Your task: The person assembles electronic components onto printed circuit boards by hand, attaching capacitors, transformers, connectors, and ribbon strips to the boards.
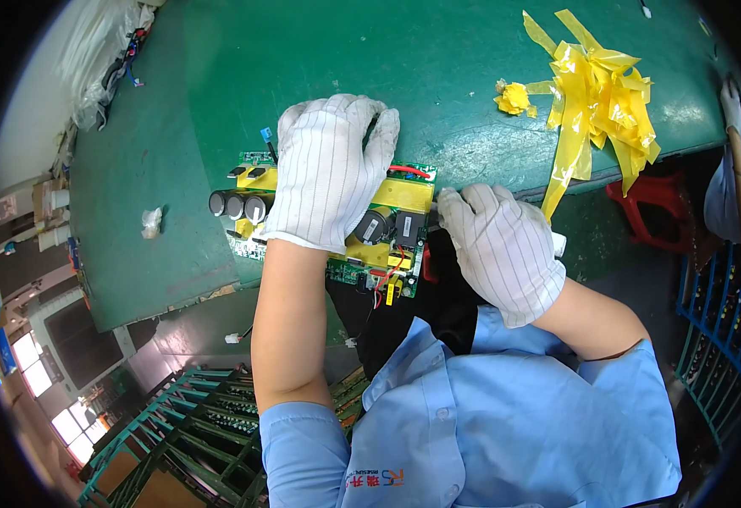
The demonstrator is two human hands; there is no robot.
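A green circuit board (402, 196) with yellow tape strips, round black capacitors and a few red wires sits at the table's near edge. My left hand (324, 169), in a white striped glove, lies across it with the fingers bent over its far side, gripping it and hiding its middle. At the board's right edge my right hand (502, 245), gloved alike, has its fingers curled in. Something dark and thin shows by its fingertips, and a white piece (559, 245) sticks out behind the hand. Whether these are one thing I cannot tell.
Crumpled yellow tape (595, 106) lies at the right of the green table (438, 51), a small yellow wad (514, 99) beside it. Left is a clear plastic scrap (152, 223). A red stool (658, 212), another person's gloved hand (731, 103) and racks of boards (210, 432) stand around.
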